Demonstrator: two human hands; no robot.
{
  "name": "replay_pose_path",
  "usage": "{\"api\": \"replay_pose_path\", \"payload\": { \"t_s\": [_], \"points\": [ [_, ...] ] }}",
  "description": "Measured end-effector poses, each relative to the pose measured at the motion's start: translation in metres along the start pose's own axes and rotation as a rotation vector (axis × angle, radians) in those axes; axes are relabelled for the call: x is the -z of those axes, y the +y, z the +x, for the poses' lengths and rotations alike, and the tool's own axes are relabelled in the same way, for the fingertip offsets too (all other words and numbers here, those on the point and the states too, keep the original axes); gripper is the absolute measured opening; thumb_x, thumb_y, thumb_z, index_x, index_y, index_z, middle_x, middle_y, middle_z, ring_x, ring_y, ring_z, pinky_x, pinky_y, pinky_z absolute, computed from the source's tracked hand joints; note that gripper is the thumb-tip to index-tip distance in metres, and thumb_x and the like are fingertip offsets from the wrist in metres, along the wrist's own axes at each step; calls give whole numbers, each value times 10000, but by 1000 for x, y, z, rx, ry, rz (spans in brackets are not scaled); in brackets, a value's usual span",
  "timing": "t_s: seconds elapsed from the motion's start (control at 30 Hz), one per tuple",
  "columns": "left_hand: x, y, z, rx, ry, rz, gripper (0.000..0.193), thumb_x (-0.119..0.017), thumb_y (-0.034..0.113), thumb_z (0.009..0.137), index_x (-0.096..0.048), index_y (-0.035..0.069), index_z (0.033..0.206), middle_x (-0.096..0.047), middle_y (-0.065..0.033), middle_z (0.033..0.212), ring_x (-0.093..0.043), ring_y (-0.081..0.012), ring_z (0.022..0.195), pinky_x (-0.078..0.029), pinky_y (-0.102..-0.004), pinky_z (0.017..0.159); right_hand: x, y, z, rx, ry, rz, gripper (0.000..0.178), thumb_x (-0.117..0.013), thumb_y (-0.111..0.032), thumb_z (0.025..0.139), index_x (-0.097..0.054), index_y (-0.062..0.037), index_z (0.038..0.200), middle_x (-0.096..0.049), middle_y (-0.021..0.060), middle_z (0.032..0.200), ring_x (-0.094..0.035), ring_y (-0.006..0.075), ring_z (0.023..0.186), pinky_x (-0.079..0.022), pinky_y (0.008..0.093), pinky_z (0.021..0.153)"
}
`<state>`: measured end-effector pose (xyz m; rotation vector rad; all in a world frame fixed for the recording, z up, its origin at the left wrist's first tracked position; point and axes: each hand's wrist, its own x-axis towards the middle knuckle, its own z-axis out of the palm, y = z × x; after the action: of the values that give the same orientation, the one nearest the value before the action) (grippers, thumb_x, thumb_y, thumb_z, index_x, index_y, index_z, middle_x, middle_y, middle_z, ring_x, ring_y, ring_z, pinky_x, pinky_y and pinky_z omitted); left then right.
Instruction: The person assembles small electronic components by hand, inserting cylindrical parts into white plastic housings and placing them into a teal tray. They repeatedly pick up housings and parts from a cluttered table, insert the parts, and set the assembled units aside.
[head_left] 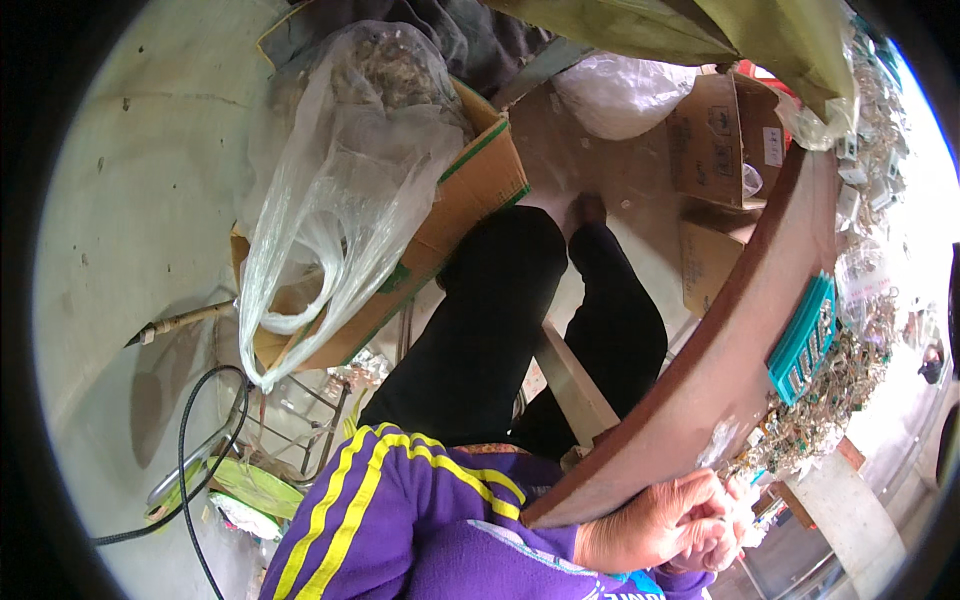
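Observation:
My left hand (655, 522), its arm in a purple sleeve with yellow stripes, is at the brown table edge (700, 370), lower right. Its fingers are bent and pressed together; whatever they hold is too small or hidden to name. My right hand (738, 512) is close against it, partly covered, with its fingers curled in too. Just beyond both hands lies a heap of small metal parts (835, 400) on the table. A teal slotted plastic tray (803, 338) holding several small metal pieces rests on the heap by the edge.
Left of my legs, a clear plastic bag (370, 140) sits on an open cardboard box (440, 225). More cardboard boxes (705, 140) and a white bag (625, 95) stand on the far floor. A black cable (188, 465) hangs near a metal rack (300, 430). Olive cloth (690, 30) drapes above.

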<state>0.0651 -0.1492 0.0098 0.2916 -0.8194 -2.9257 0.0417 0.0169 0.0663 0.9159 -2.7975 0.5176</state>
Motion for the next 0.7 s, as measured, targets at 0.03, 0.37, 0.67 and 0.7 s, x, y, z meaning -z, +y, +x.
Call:
{"api": "replay_pose_path", "payload": {
  "t_s": [0.03,0.37,0.67,0.7],
  "points": [
    [2,0,0,-18,-30,26,116,-645,85,918,-547,24,927,-539,-67,745,-569,-142,658,-449,-289,602,-2,0,-2,-13,30,5,239,-586,-278,927,-622,-43,940,-610,157,967,-609,317,890,-487,453,829],
    [2,-7,4,293,-161,-304,181,-556,97,983,-507,47,1150,-615,-71,871,-608,-132,683,-508,-265,598,4,-26,55,-755,-75,989,491,-478,-60,906,-449,7,1392,-606,31,1010,-557,104,922,-438,244,854],
    [-3,3,12,424,-195,-327,244,-567,209,993,-560,21,1149,-586,-2,918,-535,-66,736,-451,-182,620,-2,-7,63,-268,9,720,104,-666,-32,859,-692,-12,957,-669,44,881,-608,95,763,-480,239,678],
    [-5,0,14,409,-235,-349,243,-571,217,992,-564,29,1145,-587,2,917,-539,-64,741,-450,-179,622,-1,-4,59,-87,116,419,118,-677,-6,829,-701,-12,945,-671,65,861,-621,119,736,-486,249,647]
  ]
}}
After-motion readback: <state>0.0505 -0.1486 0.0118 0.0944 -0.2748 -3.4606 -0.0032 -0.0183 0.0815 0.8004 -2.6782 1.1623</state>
